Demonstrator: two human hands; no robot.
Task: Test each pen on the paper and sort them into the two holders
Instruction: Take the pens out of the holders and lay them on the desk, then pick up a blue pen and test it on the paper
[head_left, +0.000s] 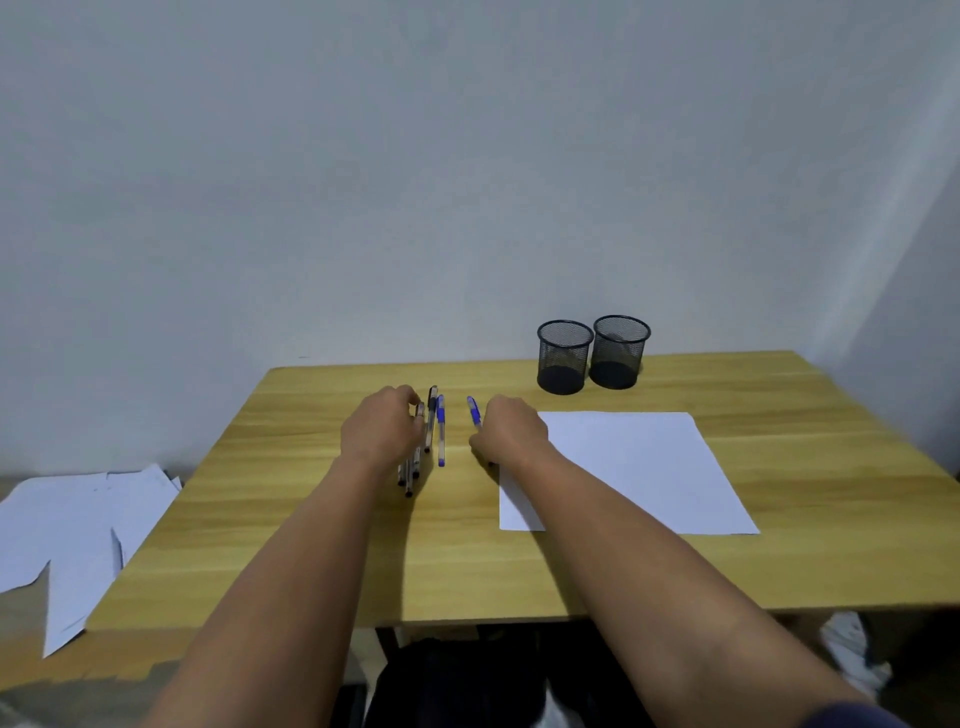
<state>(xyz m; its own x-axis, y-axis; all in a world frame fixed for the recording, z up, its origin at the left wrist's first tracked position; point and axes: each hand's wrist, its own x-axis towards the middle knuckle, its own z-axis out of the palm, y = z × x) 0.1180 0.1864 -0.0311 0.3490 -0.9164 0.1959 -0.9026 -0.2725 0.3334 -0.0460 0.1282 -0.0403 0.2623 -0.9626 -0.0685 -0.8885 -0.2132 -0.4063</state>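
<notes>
I'm watching right hand (511, 428) closing on a blue pen (472, 409), first test starting; left hand (382, 428) resting curled on pens (434, 431); paper (628, 467) lying just right; next calls for uncapping.

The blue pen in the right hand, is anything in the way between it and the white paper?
Nothing visible is. The right hand holds the blue pen just beside the paper's left edge, with only bare table between.
</notes>
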